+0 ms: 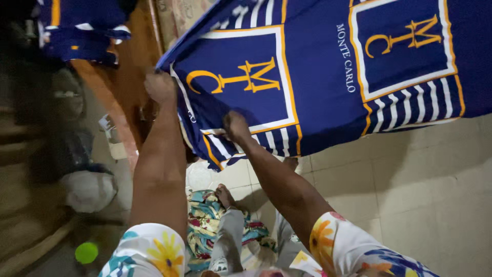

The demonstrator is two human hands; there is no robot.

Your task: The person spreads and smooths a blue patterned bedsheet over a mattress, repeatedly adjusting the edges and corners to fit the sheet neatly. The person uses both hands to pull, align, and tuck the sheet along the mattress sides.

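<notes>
Head view showed the left hand (160, 86) clenched on the edge of a navy blue cloth (318, 77) with gold and white bands; beside it, the right hand (236, 126) gripped the same hanging edge above the pale tiled floor (420, 195).

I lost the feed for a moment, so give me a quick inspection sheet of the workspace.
Surface: pale tiled floor, partly in shadow.
Job's things: navy blue cloth with gold emblems and white stripes, spread out.
Clutter: patterned fabric on the floor; white bag; green round object.
Grippers: left hand and right hand both grip the cloth's edge.
Cables: nothing seen.
Surroundings: dim; second blue cloth at upper left.
</notes>
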